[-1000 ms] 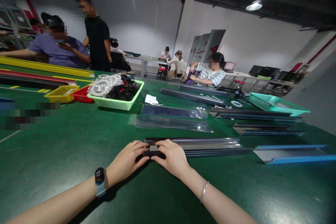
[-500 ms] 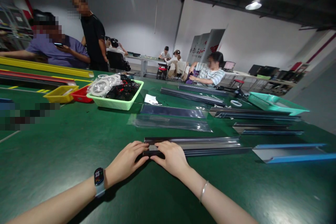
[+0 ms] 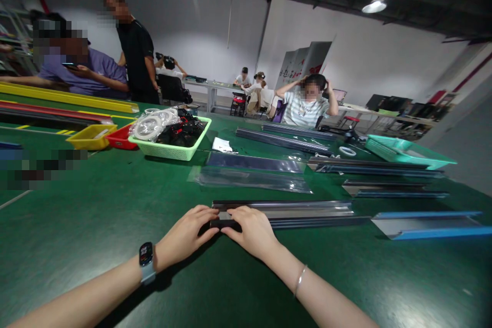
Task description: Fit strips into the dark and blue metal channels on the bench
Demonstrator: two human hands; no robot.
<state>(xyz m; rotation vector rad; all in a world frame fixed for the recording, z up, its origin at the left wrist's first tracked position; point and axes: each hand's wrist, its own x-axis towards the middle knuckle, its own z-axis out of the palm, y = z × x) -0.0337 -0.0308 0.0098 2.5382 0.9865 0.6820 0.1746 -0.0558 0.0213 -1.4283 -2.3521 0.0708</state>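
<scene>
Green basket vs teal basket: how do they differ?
The green basket is full: tape rolls in plastic and dark parts. The teal basket looks empty. The green basket sits left of the hands, beside a yellow tray; the teal basket sits far right, tilted on dark rails. Both are perforated plastic, on the green table.

Both forearms reach forward from bottom edge, converging toward centre. Left hand (image 3: 187, 233) palm down, fingers curled inward, thumb tip pointing right. Right hand (image 3: 249, 229) palm down, fingers bent, knuckles raised. Fingertips of two hands nearly meet. Watch (image 3: 146, 262) on left wrist; thin bracelet (image 3: 299, 280) on right wrist. Sleeves bare.
</scene>
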